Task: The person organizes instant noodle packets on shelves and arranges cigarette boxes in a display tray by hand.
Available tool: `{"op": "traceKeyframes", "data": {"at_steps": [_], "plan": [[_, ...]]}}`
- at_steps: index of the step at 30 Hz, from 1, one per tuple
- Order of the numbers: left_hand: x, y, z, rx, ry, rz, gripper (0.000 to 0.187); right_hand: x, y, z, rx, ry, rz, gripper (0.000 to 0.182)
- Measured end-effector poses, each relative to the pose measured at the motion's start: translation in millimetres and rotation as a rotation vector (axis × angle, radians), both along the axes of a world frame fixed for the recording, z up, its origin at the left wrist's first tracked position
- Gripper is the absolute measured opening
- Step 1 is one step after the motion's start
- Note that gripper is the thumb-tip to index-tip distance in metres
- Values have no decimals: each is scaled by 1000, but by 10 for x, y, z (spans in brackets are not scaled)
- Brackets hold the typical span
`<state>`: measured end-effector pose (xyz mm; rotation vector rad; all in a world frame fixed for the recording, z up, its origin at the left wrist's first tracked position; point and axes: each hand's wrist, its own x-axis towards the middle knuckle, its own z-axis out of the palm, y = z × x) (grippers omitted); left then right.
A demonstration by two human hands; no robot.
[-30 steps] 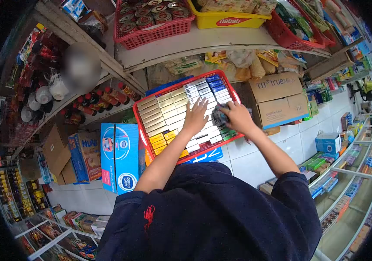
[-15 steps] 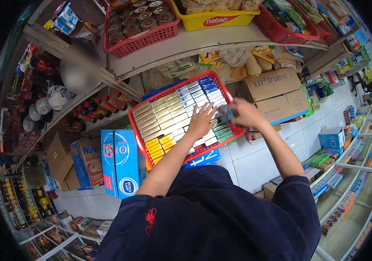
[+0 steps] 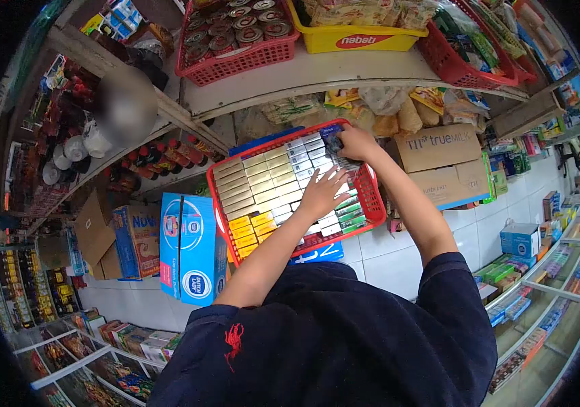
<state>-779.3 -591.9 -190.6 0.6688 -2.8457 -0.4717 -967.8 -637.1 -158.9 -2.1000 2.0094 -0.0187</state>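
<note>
A red basket [image 3: 378, 207] holds rows of small packs: gold packs [image 3: 258, 178] at the left, yellow packs [image 3: 243, 232] at the near left, silver packs [image 3: 305, 153] toward the far side and green-white packs [image 3: 351, 214] at the right. My left hand [image 3: 323, 195] lies with spread fingers on the packs right of the middle. At the basket's far right corner, my right hand [image 3: 355, 144] is closed round a dark item [image 3: 334, 144], partly hidden and blurred, beside blue packs.
Beyond the basket, a shelf [image 3: 303, 88] bears a red basket of cans [image 3: 239, 55] and a yellow bin [image 3: 359, 41]. Cardboard boxes [image 3: 439, 146] stand at the right. A blue carton [image 3: 192, 247] and an open brown box [image 3: 97, 234] are at the left.
My right hand has moved from the basket's right side up to its far right corner, with the dark item. My left hand still rests on the packs. The whole view has shifted slightly.
</note>
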Motion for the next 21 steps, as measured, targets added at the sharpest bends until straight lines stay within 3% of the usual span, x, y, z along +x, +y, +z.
{"op": "traceKeyframes", "data": {"at_steps": [5, 7, 9, 13, 14, 15, 17, 21], "plan": [[5, -6, -35, -8, -11, 12, 48, 29, 441, 211, -48, -96, 40, 43], [10, -18, -21, -40, -86, -10, 48, 67, 644, 238, 51, -124, -9, 44], [15, -37, -56, -49, -96, -18, 48, 18, 827, 163, -58, -134, -39, 44], [7, -63, -43, -25, -11, -18, 46, -102, 1146, 39, 124, -33, -4, 45], [-1, -91, -24, 32, -33, -31, 45, -75, 1267, 167, 48, -197, -81, 46], [-9, -128, -2, 88, -53, -43, 44, -57, 1363, 257, 45, -197, -86, 46], [-13, -185, 28, 150, -6, -49, 40, -23, 1553, 371, -75, -499, -346, 48], [-31, -237, 50, 105, 286, -72, 27, 129, 1905, 405, -291, -640, -507, 46]]}}
